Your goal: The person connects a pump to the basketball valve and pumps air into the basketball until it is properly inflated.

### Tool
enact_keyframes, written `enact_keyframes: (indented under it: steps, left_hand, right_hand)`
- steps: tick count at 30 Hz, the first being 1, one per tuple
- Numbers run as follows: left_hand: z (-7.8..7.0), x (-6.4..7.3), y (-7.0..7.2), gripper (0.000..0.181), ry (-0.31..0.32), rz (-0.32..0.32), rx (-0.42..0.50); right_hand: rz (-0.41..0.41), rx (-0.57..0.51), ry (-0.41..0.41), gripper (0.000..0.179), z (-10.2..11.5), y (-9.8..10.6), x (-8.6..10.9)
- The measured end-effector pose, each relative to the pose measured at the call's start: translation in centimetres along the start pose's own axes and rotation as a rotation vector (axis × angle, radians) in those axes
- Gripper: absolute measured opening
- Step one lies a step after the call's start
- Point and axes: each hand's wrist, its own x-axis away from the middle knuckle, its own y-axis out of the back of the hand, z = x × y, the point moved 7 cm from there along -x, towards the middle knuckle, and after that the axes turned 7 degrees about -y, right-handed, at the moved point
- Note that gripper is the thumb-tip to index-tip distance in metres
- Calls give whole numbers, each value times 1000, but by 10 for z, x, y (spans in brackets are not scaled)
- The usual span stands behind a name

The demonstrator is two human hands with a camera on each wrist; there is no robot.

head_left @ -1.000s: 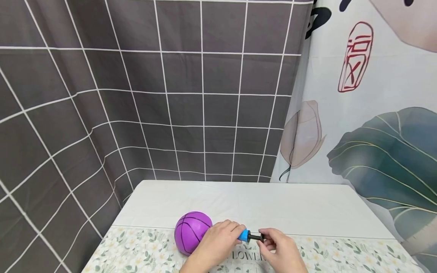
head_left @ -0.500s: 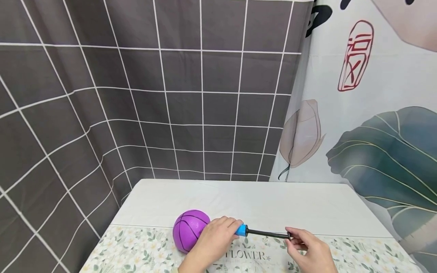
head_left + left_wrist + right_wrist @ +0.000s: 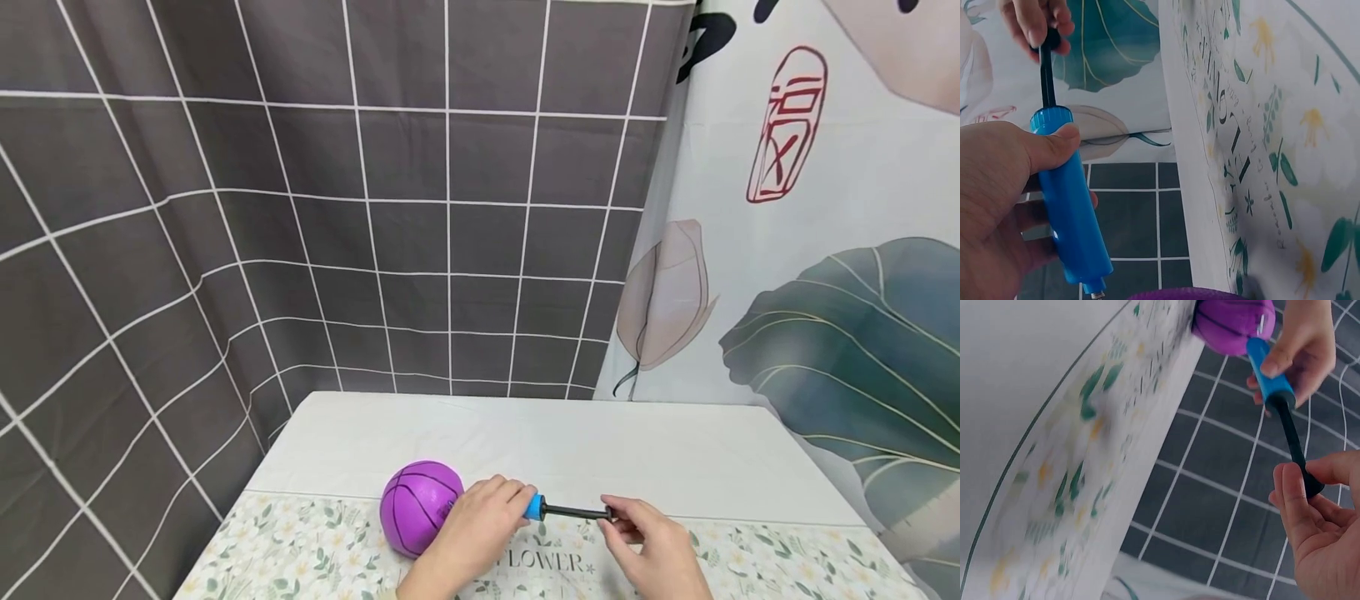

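My left hand [image 3: 480, 527] grips the blue barrel of a hand pump [image 3: 1075, 200], fingers wrapped round it and thumb along its side. A black rod [image 3: 573, 512] sticks out of the barrel's right end, partly drawn out. At the rod's end my right hand [image 3: 651, 542] pinches the black handle [image 3: 1311, 482] between thumb and fingers. A purple ball [image 3: 418, 508] with black basketball lines sits on the table at the left, just beyond my left hand. In the left wrist view the pump's metal tip [image 3: 1098, 295] points toward the ball's edge.
A table cover [image 3: 525, 450], white at the back and flower-printed at the front with lettering, lies under the hands. Behind the table hangs a dark grey curtain [image 3: 480, 233] with white grid lines. A white curtain [image 3: 720, 333] with large leaf prints hangs at the right.
My right hand first pulled the rod far out to the right, then moved partly back left, so less rod shows now. The left hand and the ball stayed nearly in place.
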Motion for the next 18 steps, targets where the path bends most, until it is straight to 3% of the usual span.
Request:
enact_keyframes:
  steps: [9,18]
  left_hand:
    - [-8,-2,-4,36,-18,6,-31]
    - [-6,-1,-2,40,34,-27,10]
  right_hand:
    - [170,-88,-40,22,17,-40,-1]
    - [217,-123,-130,23,11,-38,-2]
